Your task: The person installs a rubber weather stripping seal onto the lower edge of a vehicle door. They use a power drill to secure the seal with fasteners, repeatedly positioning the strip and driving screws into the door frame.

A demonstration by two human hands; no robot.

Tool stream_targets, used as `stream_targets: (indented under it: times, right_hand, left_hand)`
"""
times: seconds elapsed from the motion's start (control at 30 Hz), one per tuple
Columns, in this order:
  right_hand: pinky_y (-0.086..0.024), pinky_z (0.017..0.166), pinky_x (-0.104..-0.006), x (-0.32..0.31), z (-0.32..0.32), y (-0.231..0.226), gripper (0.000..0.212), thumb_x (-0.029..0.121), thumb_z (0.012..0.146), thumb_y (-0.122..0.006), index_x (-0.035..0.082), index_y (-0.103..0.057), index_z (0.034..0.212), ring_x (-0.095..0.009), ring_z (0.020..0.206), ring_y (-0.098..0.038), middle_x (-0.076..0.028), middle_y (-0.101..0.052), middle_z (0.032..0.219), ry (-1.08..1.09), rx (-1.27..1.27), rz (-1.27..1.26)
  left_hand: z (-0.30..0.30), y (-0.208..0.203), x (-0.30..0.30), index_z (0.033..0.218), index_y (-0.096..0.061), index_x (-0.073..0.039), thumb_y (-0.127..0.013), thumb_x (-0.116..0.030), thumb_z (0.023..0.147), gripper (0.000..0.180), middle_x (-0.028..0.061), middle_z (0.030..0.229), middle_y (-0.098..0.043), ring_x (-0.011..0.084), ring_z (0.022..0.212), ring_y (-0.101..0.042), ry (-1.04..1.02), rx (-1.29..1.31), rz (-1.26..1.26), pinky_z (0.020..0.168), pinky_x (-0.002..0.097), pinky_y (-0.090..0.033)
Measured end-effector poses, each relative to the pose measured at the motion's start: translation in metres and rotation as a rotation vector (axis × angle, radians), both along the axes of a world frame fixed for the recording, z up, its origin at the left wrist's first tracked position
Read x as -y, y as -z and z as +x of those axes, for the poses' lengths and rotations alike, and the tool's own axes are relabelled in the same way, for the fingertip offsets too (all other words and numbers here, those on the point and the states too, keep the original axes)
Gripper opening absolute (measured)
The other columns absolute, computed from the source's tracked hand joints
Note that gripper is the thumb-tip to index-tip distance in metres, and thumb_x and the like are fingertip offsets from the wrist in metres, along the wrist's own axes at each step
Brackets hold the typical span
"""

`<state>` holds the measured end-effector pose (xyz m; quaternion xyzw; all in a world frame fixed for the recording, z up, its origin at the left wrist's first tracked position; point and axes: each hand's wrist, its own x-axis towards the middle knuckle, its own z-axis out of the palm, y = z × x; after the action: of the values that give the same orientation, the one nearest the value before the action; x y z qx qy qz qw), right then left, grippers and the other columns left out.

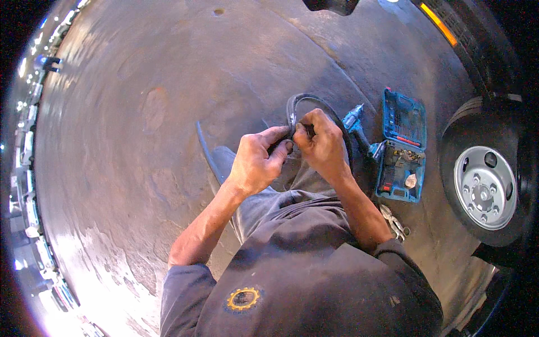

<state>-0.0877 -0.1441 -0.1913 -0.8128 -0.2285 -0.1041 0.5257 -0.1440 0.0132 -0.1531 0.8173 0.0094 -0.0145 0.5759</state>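
A long black rubber-like strip bends in a loop in front of my lap and runs down on the right behind my right forearm. My left hand pinches it from the left, thumb and fingers drawn close together. Opposite, my right hand closes its fingertips on the same stretch of strip, almost touching the left. The exact spot between the fingertips is partly hidden. Left of my leg, a narrow curved strip shows; I cannot tell whether it belongs to the same piece.
Just right of the loop, a blue-and-black cordless drill lies on the concrete floor. Beside it is an opened blue tool case with bits and small parts. Locking pliers lie nearer me. A vehicle wheel stands far right.
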Motion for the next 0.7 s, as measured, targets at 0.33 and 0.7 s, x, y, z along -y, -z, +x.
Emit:
stream_targets:
  times: [0.33, 0.7]
  right_hand:
    - [-0.049, 0.064, -0.0453, 0.005, -0.011, 0.010, 0.009, 0.010, 0.088, -0.059, 0.003, -0.058, 0.092, -0.040, 0.075, -0.061, -0.020, -0.060, 0.081, -0.038, -0.051, 0.002]
    - [-0.052, 0.067, -0.0292, 0.018, 0.010, -0.001, 0.013, 0.006, 0.087, -0.065, -0.002, -0.067, 0.097, -0.018, 0.075, -0.067, -0.013, -0.069, 0.085, -0.082, -0.053, 0.039]
  left_hand:
    - [0.002, 0.002, 0.011, 0.118, -0.061, 0.008, -0.059, -0.005, 0.091, 0.030, 0.0108, 0.099, -0.071, 0.0119, 0.086, -0.063, -0.048, -0.099, 0.053, 0.078, 0.0282, -0.053]
    - [0.025, -0.001, -0.012, 0.117, -0.062, 0.005, -0.059, -0.016, 0.092, 0.032, 0.0065, 0.089, -0.068, 0.0106, 0.070, -0.061, -0.007, -0.353, -0.397, 0.061, 0.0251, -0.050]
